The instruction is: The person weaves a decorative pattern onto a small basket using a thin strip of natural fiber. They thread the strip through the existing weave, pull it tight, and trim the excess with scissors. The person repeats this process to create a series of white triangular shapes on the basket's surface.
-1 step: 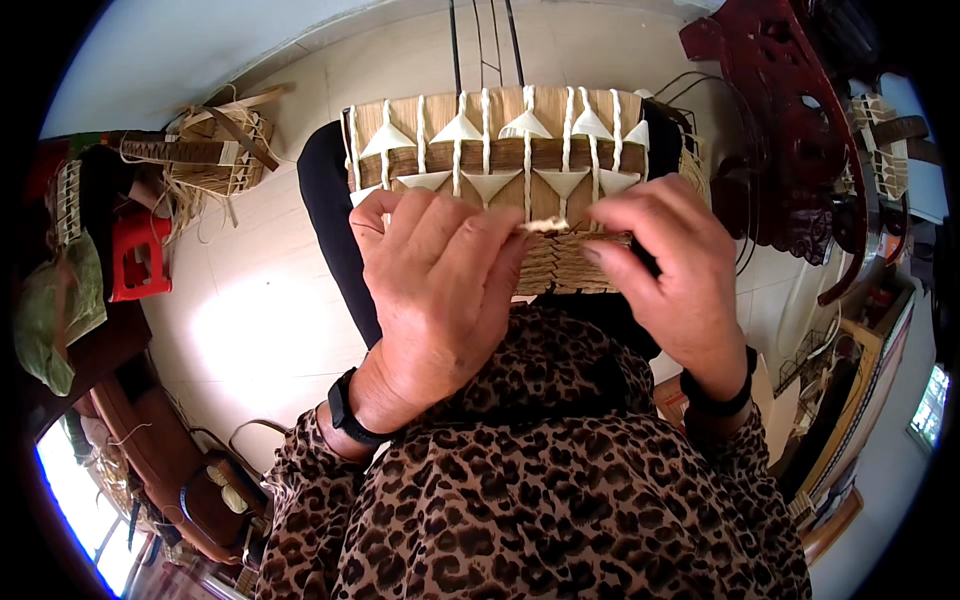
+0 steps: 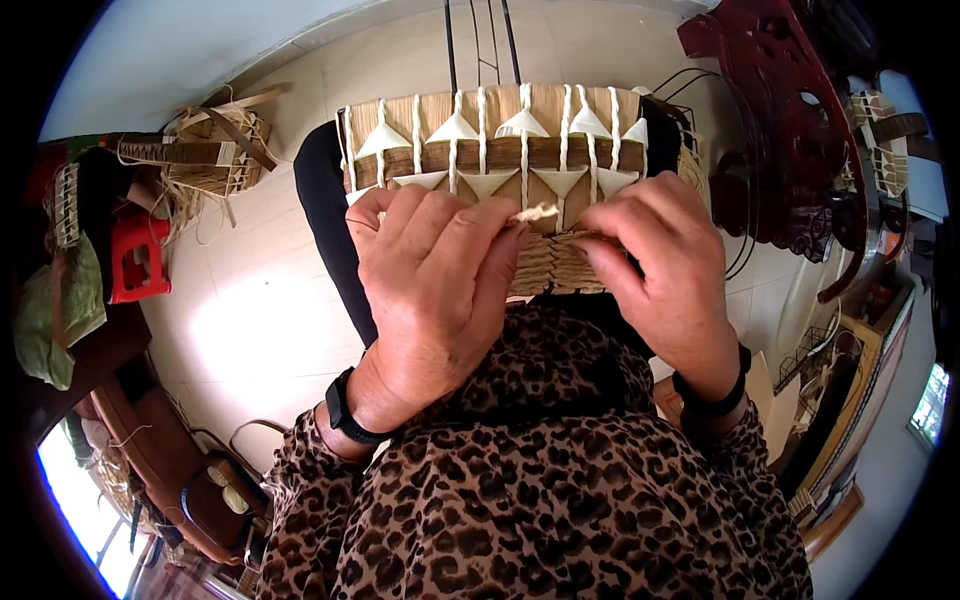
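A panel of woven plant fibre [image 2: 545,262] lies across my lap, with tight tan braided rows along its near edge. Its far part carries pale twisted cords [image 2: 482,130], white folded triangles [image 2: 453,128] and a brown band [image 2: 500,153]. My left hand [image 2: 435,255] rests over the left side of the panel, thumb and forefinger pinching a short twisted fibre cord [image 2: 537,212] whose pale end sticks out to the right. Just right of that end is my right hand [image 2: 655,255], fingers curled and thumb near the forefinger at the braided edge. Whatever lies between those fingertips is too small to make out.
Dark metal rods [image 2: 482,45] rise beyond the panel. At the left are a fibre basket [image 2: 225,150] and a red plastic stool [image 2: 140,258]. Carved dark-red furniture [image 2: 770,90] stands at the right, with a cardboard box [image 2: 775,390] by my right wrist.
My right hand has shifted left toward the cord, its thumb and forefinger drawing closer together. The cord's end has tilted upward slightly. My left hand stays almost in place.
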`<state>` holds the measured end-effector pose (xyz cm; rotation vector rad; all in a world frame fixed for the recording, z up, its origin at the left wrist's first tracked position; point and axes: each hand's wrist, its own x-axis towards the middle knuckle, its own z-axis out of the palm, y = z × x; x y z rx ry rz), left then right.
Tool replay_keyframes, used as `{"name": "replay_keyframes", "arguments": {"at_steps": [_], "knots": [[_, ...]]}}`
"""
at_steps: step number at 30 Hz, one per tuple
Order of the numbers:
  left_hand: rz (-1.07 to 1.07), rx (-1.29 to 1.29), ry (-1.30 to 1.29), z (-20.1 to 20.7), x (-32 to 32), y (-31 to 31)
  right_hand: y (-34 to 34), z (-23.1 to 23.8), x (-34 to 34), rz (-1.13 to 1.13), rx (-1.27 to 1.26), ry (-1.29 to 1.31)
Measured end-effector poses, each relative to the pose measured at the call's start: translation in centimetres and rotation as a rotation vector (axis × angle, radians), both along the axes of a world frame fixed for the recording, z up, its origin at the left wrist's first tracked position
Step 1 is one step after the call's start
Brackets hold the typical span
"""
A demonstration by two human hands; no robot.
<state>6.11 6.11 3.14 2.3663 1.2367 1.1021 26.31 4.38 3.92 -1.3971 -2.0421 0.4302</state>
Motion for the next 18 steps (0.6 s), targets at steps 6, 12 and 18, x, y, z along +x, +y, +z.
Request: {"name": "replay_keyframes", "arguments": {"at_steps": [6, 12, 18], "knots": [[0.086, -0.08, -0.056, -0.1, 0.1, -0.5, 0.3, -0.1, -0.9, 0.013, 0.052, -0.036], [0.073, 0.157, 0.005, -1.5, -0.1, -1.1, 0.6, -0.3, -1.0, -0.019, 0.048, 0.05], [0.024, 0.134, 0.171, -1.0, 0.1, -1.6, -0.3, -0.5, -1.3, -0.059, 0.056, 0.084]]}}
